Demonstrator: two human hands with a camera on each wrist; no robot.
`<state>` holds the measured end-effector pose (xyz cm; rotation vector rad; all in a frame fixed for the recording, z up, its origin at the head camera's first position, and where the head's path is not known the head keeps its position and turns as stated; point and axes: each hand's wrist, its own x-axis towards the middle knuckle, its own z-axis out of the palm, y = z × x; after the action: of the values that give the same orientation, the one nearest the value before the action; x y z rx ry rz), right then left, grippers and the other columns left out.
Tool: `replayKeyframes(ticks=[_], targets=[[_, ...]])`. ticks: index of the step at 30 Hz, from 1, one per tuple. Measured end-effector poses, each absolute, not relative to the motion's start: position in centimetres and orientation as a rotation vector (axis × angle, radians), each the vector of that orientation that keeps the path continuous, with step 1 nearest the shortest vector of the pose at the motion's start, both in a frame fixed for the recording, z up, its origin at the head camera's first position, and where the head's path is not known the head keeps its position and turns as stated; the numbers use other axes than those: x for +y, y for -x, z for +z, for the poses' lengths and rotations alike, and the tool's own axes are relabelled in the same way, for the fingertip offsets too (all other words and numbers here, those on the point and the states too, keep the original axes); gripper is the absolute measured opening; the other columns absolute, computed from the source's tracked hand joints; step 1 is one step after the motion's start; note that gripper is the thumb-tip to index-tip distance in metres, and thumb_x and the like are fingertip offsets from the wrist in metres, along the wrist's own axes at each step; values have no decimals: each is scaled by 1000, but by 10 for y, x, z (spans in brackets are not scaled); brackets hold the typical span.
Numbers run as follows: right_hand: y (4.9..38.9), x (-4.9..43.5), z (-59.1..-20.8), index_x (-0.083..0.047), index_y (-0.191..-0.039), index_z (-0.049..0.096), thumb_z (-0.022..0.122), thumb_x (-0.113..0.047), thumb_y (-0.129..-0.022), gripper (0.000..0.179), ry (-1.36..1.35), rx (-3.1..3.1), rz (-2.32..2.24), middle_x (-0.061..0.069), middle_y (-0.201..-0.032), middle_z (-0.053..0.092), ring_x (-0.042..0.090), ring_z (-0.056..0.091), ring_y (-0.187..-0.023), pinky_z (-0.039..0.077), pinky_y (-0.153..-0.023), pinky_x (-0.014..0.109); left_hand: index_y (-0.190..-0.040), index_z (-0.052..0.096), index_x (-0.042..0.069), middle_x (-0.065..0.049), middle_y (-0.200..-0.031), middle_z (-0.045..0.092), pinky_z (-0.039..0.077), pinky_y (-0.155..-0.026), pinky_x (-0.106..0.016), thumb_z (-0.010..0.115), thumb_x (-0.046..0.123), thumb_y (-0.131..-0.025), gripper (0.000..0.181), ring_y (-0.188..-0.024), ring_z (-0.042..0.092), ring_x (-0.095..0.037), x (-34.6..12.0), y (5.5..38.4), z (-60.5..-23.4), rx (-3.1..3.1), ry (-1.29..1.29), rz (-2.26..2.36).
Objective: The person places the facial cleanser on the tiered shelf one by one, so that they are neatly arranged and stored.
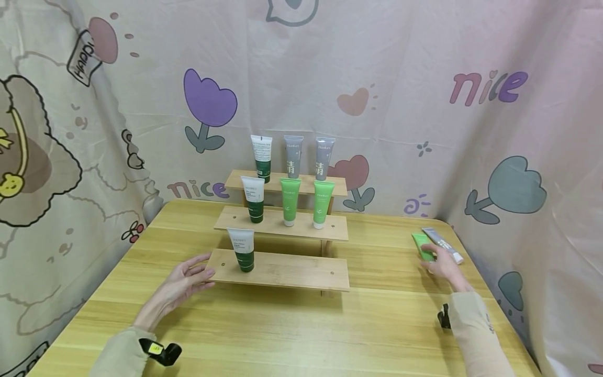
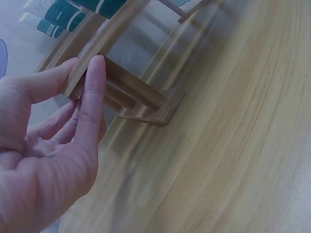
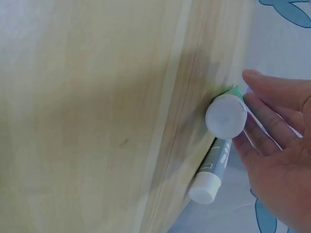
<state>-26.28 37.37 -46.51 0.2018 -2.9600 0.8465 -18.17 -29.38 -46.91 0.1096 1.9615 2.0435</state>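
A three-tier wooden display stand (image 1: 292, 272) stands mid-table. My left hand (image 1: 176, 283) pinches the left end of its lowest shelf. In the left wrist view, the thumb and a finger (image 2: 92, 97) lie on opposite sides of the board. At the table's right, my right hand (image 1: 445, 266) reaches over a lying green tube (image 1: 421, 242). The right wrist view shows that tube's white cap (image 3: 226, 116) near the fingers, with the thumb apart from it. Whether the fingertips touch the tube is unclear. Beside it lies a grey tube with a white cap (image 1: 443, 244).
One white-and-green tube (image 1: 244, 251) stands on the lowest shelf. The middle shelf carries another such tube (image 1: 255, 201) and two green tubes (image 1: 290, 201). Up top are a white-and-green tube (image 1: 261, 157) and two grey-blue tubes (image 1: 293, 154). A printed curtain (image 1: 395, 136) hangs behind the table.
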Motion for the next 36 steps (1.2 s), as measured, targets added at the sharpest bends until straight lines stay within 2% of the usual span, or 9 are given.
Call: replayKeyframes(ticks=[1,3,5,8,17,20,25,31,36], targets=[[262,374,-465,17,-127,54,71,3,-82,50,-213,-2951,849,42,-129,54,60,51,-118,45,-103,71,-158,2,-8,-37,-154,17,61,-96,-24,58,10,-102,81,-103,64,-6,-294,182,-469,1962,-112,2042],[262,374,-465,18,-125,55,70,6,-80,49,-247,-2927,845,41,-127,56,60,51,-118,45,-103,71,-158,2,-8,-33,-150,26,61,-96,-24,57,10,-102,80,-102,64,-7,-294,182,-469,1964,-110,2035],[262,373,-465,19,-123,56,69,9,-80,47,-272,-2900,850,40,-123,59,60,53,-117,46,-102,71,-158,3,-8,-23,-142,37,61,-96,-24,57,9,-102,79,-102,64,-7,-294,182,-469,1967,-105,2032],[261,373,-465,18,-122,57,70,11,-80,44,-279,-2877,860,39,-118,63,59,56,-115,46,-102,70,-158,3,-7,-12,-134,42,61,-97,-24,57,9,-102,79,-102,64,-8,-294,182,-468,1969,-105,2028],[261,373,-464,15,-123,59,65,13,-81,42,-163,-2881,931,34,-114,68,57,53,-120,43,-104,70,-158,3,-7,-34,-152,19,60,-99,-26,57,10,-103,79,-104,64,-8,-294,182,-468,1969,-107,2030],[261,373,-465,14,-123,60,65,12,-82,41,-113,-2882,927,32,-113,69,55,53,-120,47,-100,66,-158,2,-7,-34,-152,18,60,-100,-27,57,10,-103,80,-104,63,-8,-294,182,-469,1965,-108,2031],[260,373,-464,13,-124,61,65,9,-84,40,-48,-2884,924,31,-112,70,52,57,-117,50,-93,57,-158,3,-7,-27,-146,27,61,-98,-26,58,10,-102,80,-105,63,-8,-294,182,-469,1971,-100,2030],[260,374,-466,15,-120,62,68,9,-81,39,-48,-2864,901,35,-115,66,51,63,-108,54,-93,60,-158,4,-7,-15,-137,39,61,-97,-25,58,9,-102,80,-104,64,-8,-294,182,-469,1971,-95,2033],[262,377,-469,18,-116,62,70,11,-78,40,-69,-2855,918,37,-115,65,50,65,-103,61,-80,35,-158,3,-8,-14,-135,40,61,-98,-25,59,10,-102,81,-104,63,-8,-294,182,-469,1967,-99,2035]])
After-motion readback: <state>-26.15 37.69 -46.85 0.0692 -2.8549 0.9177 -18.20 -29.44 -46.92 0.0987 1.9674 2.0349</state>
